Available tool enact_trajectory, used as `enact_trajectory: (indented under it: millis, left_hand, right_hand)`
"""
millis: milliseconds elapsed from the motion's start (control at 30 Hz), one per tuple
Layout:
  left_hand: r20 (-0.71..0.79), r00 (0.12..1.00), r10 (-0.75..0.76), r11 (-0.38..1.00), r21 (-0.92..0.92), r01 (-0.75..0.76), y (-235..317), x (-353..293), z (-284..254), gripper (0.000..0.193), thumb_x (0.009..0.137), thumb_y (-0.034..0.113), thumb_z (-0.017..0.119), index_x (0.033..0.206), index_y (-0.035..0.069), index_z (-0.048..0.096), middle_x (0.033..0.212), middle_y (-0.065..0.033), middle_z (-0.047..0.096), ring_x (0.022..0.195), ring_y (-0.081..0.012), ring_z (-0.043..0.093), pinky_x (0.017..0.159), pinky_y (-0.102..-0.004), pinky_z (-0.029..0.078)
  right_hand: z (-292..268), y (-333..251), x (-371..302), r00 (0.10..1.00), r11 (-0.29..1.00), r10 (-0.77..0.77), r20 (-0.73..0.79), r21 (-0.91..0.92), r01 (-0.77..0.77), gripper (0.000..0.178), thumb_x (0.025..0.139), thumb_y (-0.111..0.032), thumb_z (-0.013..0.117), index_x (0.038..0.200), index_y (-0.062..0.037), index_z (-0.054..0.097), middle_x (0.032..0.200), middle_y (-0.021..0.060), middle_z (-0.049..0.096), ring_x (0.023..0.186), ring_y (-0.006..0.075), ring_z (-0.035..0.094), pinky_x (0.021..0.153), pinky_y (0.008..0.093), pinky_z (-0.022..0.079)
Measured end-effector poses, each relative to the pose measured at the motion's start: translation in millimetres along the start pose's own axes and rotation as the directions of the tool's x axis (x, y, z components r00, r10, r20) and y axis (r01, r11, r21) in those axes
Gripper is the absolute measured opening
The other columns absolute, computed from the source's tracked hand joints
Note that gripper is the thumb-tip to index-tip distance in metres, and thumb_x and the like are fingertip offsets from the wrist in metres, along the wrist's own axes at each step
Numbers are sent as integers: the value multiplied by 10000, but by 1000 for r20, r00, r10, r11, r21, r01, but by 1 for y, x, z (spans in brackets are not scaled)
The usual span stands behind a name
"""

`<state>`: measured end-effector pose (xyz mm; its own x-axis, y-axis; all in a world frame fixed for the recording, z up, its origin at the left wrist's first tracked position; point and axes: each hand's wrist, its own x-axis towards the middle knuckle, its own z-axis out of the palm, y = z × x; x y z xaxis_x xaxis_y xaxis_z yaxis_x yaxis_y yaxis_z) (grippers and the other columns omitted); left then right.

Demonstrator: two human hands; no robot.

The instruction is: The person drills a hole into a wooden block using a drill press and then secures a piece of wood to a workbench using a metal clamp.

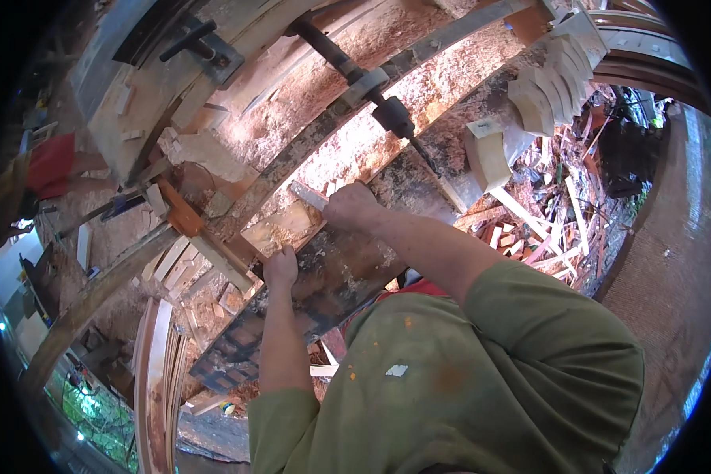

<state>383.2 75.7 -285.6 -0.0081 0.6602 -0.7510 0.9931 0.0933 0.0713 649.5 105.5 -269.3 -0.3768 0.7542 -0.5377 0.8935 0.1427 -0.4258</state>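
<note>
A pale wooden block (280, 227), dusted with shavings, lies at the edge of a dark, worn workbench plank (312, 272). My left hand (280, 267) is closed at the block's near left end; its fingertips are partly hidden. Farther right, my right hand (351, 208) is wrapped round a flat pale strip (308, 195), whose free end points up and left over the block. I cannot tell whether the strip is wood or metal. Just beyond my right hand, small pale wood pieces (334, 187) show.
A dark drill chuck (393, 117) with a long bit (425, 152) reaches toward the plank. Beside it stands a cut block (488, 156), with several curved blocks (541, 95) stacked farther right. Offcuts (521, 237) are heaped below; long boards (160, 355) lean at left. Sawdust (324, 158) covers much.
</note>
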Motion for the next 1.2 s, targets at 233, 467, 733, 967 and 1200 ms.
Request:
enact_trajectory:
  millis: [233, 467, 733, 967, 1200]
  left_hand:
    - [8, 962, 272, 913, 313, -261, -5, 0, -2, 369, 980, 228, 379, 1079, -14, 640, 957, -212, 722, 883, -366, 718, 769, -481, 575]
    - [-362, 924, -123, 976, -213, 47, 14, -27, 1, 598, 991, 457, 371, 831, 6, 730, 842, -229, 696, 817, -397, 686, 837, -517, 510]
    - [-242, 966, -87, 973, -231, 29, 21, -37, -16, 643, 989, 529, 361, 894, 25, 748, 940, -206, 707, 977, -365, 656, 953, -553, 383]
    - [-162, 986, -42, 930, -368, -21, 15, -41, -33, 614, 941, 556, 503, 1017, -11, 726, 1171, -229, 672, 1166, -347, 618, 1044, -532, 372]
    - [-499, 764, -409, 16, -841, -541, -93, -46, -62, 275, 934, 209, 642, 716, 40, 646, 702, -78, 664, 604, -114, 588, 534, -254, 434]
  right_hand:
    - [-12, -3, 3, 996, 988, -89, 31, -120, 92, 249, 873, -213, 550, 869, -91, 767, 890, 134, 744, 830, 302, 731, 710, 453, 573]
    - [-5, -8, -6, 969, 996, -14, -248, 77, 34, 294, 904, -231, 533, 781, -47, 728, 816, 164, 713, 783, 351, 686, 763, 487, 530]
    - [-4, -15, -19, 896, 995, -2, -444, 86, 45, 268, 882, -284, 592, 815, -54, 713, 873, 132, 722, 856, 330, 649, 868, 436, 468]
    - [-9, 21, -23, 918, 780, 171, -357, 619, 95, 218, 929, -172, 623, 1031, 10, 688, 918, 106, 712, 847, 183, 667, 745, 326, 519]
    - [5, 30, -140, 905, 769, 356, -232, 624, -142, 237, 899, -183, 620, 1034, -11, 710, 869, 159, 711, 762, 264, 689, 715, 389, 532]
